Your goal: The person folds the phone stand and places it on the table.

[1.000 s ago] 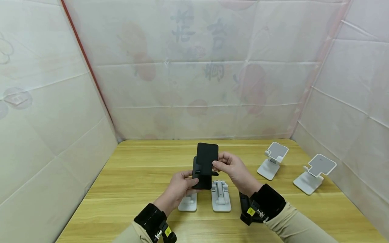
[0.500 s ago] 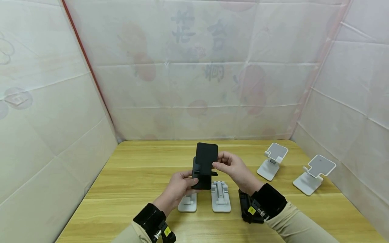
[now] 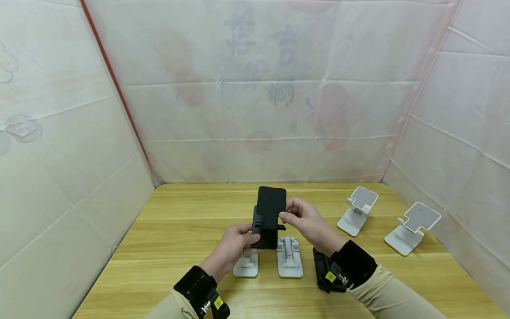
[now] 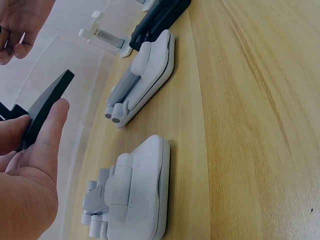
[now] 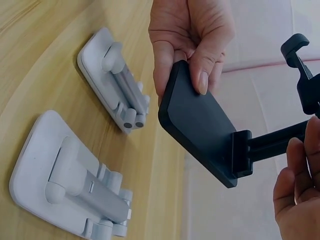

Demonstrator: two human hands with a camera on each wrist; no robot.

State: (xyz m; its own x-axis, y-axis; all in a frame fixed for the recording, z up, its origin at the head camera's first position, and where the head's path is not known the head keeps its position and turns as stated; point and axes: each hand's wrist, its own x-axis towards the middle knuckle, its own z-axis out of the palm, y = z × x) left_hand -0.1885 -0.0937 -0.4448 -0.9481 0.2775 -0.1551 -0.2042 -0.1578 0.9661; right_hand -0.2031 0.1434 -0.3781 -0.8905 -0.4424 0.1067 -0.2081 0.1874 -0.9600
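Black plastic phone stand [image 3: 272, 208] is up off the wood-grain surface [image 3: 179, 230], approx. mid-width, held by both our hands. Our left hand [image 3: 235, 243] pinches its lower plate: thumb on the near face, other fingers behind. Our right hand [image 3: 304, 219] pinches the upper panel's R edge, thumb + fingers narrow on it, so the panel's top edge & upper corners stick out past our grip. Rt wrist view shows the plate tilted, w/ the post running from it toward our right hand.

Below, two folded white stands: left folded stand [image 3: 245, 268], partly hidden by our left hand, & middle folded stand [image 3: 290, 259], w/ a strip of wood btwn. Folded black stand [image 4: 161, 22] lies R of these, partly covered by our R wrist in head view. Further R, well apart from our hands: far unfolded stand [image 3: 364, 199] nr the back edge, near unfolded stand [image 3: 421, 217] nr the R edge, gap btwn them. Wide stretch of wood runs from our left hand to the L edge. White sheets [image 3: 255, 119] rise along back + side edges.
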